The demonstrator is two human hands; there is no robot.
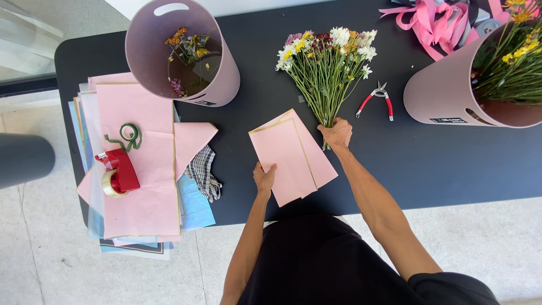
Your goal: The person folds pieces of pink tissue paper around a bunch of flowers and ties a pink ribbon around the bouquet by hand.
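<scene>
My right hand (pixel 337 133) grips the stem ends of a mixed bouquet (pixel 327 62) of white, yellow and purple flowers that lies on the black table (pixel 429 158), blooms pointing away from me. My left hand (pixel 264 178) rests fingers-down on the left edge of a folded pink paper sheet (pixel 293 155), which lies flat just left of the stems. The stem ends sit at the sheet's upper right edge.
Red-handled pruning shears (pixel 377 99) lie right of the bouquet. A pink bucket (pixel 180 53) with a few flowers stands at the back left, another pink bucket (pixel 451 90) with yellow flowers at the right. A stack of pink paper (pixel 141 169), a red tape dispenser (pixel 118 172), green ribbon (pixel 130 135) and a checked cloth (pixel 203 172) lie at the left. Pink ribbons (pixel 435 22) lie at the back right.
</scene>
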